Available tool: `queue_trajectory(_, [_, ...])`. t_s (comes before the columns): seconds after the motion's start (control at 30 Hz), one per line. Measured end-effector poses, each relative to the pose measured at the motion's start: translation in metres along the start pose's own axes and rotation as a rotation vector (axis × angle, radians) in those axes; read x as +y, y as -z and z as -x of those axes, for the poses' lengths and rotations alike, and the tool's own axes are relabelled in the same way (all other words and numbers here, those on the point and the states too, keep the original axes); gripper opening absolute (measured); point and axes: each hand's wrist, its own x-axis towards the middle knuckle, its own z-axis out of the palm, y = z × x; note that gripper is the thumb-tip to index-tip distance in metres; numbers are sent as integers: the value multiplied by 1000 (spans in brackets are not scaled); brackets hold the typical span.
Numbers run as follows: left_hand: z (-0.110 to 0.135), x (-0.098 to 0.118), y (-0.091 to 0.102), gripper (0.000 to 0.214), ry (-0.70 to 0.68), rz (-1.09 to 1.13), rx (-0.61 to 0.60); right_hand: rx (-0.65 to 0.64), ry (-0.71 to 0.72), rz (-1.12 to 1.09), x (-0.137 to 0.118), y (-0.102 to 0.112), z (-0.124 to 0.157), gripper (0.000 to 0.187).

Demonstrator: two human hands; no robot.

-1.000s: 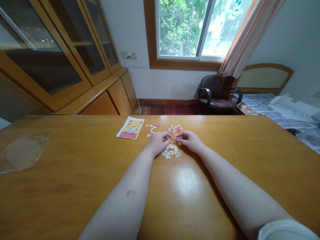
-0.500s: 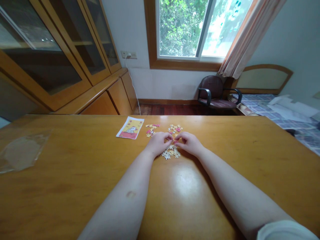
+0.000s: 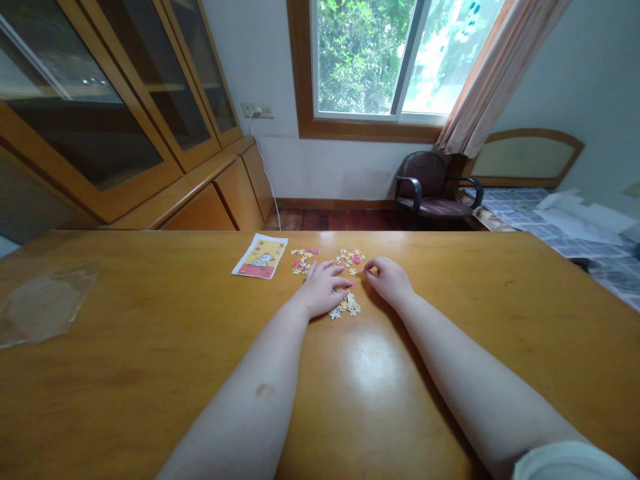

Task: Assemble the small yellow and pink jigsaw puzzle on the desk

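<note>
My left hand (image 3: 323, 291) lies over the jigsaw pieces with its fingers spread and nothing gripped. By its fingertips shows a pink jigsaw piece (image 3: 353, 285), partly covered. Below its thumb side is a pile of pale jigsaw pieces (image 3: 352, 305). My right hand (image 3: 389, 279) is closed in a pinch just right of a single yellow piece (image 3: 353, 271); whatever is between its fingertips is too small to make out. Farther back lie two clusters: yellow and pink pieces (image 3: 306, 253) on the left, and a similar cluster (image 3: 345, 255) on the right.
A picture card (image 3: 263, 257) of a white animal on yellow and pink lies left of the pieces. A clear plastic bag (image 3: 47, 300) rests at the table's left. Beyond the wooden table (image 3: 150, 373) stand a chair (image 3: 425, 183) and a glass-fronted cabinet (image 3: 200, 153).
My hands were pinched together over a pink piece. Since then the right hand has moved off to the right, still pinched, and the left hand has spread its fingers.
</note>
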Motion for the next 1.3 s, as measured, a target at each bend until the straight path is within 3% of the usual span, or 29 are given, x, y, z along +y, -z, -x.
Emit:
queue_trajectory(0.2, [-2, -3, -1, 26, 34, 16, 84, -30, 46, 8, -3, -1, 2, 7])
queue_trajectory(0.33, [-3, -5, -1, 23, 57, 12, 159, 11, 158, -26, -3, -4, 4, 7])
queue_trajectory(0.5, [-2, -2, 2, 32, -44, 92, 144, 95, 373, -51, -8, -3, 8, 15])
queue_trajectory(0.63, [-3, -1, 4, 37, -108, 135, 170, 89, 492, -36, -14, 1, 11, 21])
queue_trajectory(0.8, [-3, -2, 4, 26, -147, 142, 211, 35, 491, -48, -18, 2, 12, 22])
queue_trajectory(1.3, [-4, -1, 4, 22, -114, 178, 251, 54, 499, -44, -17, 1, 13, 22])
